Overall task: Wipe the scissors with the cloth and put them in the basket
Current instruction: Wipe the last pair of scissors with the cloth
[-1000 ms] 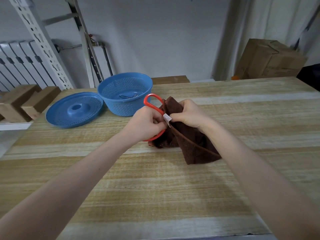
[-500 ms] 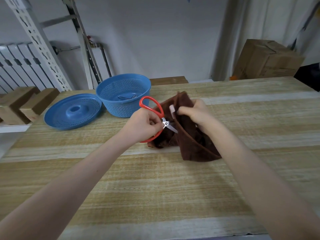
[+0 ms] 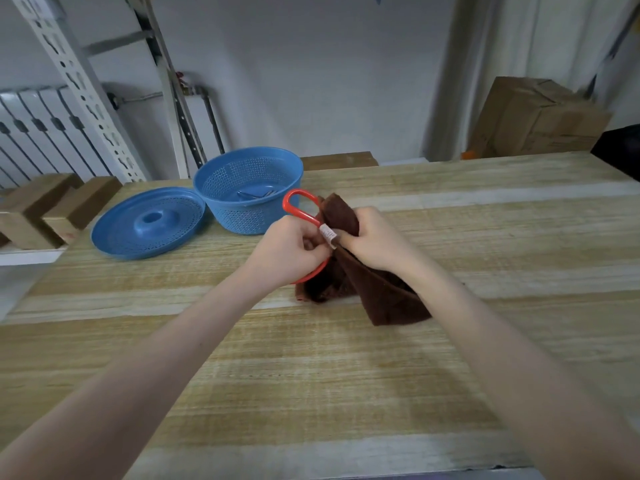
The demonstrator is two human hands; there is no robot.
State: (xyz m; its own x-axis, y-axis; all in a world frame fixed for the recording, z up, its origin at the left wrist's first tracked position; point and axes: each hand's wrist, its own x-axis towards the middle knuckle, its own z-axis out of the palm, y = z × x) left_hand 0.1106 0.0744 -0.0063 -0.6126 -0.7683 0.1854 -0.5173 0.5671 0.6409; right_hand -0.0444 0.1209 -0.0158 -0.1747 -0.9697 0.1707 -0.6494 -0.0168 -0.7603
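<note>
Altogether counted: one pair of scissors [image 3: 300, 206], one brown cloth [image 3: 381, 296], one blue basket [image 3: 247, 202], one blue lid [image 3: 149, 225] set beside it, two wooden blocks [image 3: 52, 209] at table [image 3: 346, 382] left edge, one cardboard box [image 3: 533, 119] behind. Left hand [image 3: 291, 249] held above table, fingers curled round red handles. Right hand [image 3: 372, 237] just beside, fingers clamped on cloth folded over blades; blades hidden. Cloth's lower end rested on table near basket. White tag [image 3: 327, 233] seen between hands; print unreadable.
</note>
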